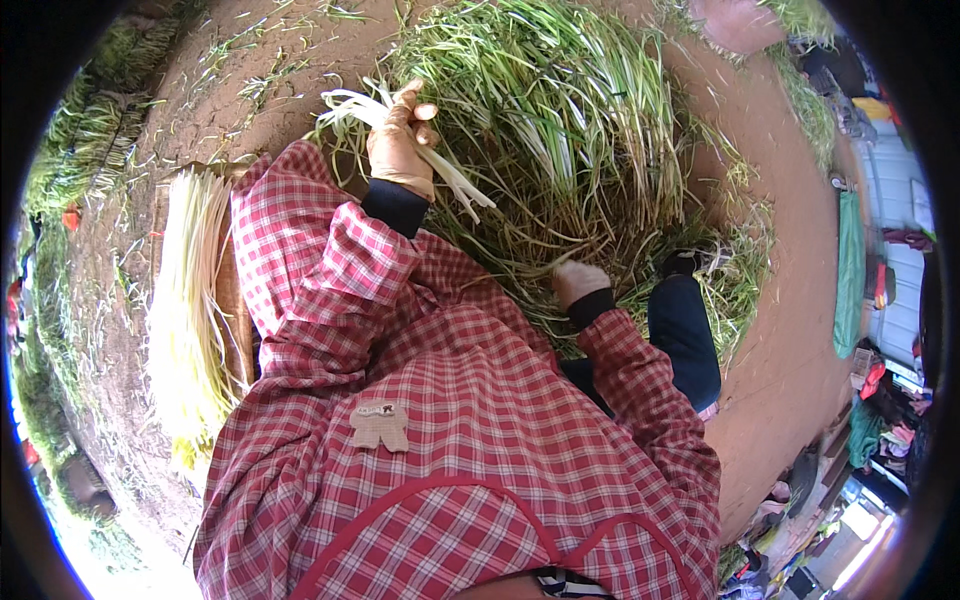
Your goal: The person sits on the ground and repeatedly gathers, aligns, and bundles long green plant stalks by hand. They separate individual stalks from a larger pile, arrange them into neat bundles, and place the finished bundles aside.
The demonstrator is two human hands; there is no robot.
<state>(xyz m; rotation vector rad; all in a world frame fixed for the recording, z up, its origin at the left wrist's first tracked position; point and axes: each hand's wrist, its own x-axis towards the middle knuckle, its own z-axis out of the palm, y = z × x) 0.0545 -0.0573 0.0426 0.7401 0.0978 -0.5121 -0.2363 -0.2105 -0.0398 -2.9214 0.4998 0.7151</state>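
Note:
My left hand point(400, 150), in what looks like a thin stained glove, is closed round a small bunch of pale stalks point(455, 180). Their white ends stick out on both sides of the fingers. Lower and to the right, my right hand point(580, 283) is curled at the near edge of a big heap of long green-leaved stalks point(560, 90). Thin leaves lie against its fingers, but what it grips, if anything, is hidden. A thick bundle of trimmed yellow-white stalks point(190, 300) lies to my left, beside my red checked sleeve.
Loose leaves are scattered over the brown earth floor point(790, 300). More green bundles point(85, 150) line the far left. My dark trouser leg point(685, 335) stands beside the heap. Clothes and other household things point(880, 430) are piled along the right edge, near a green cloth point(848, 270).

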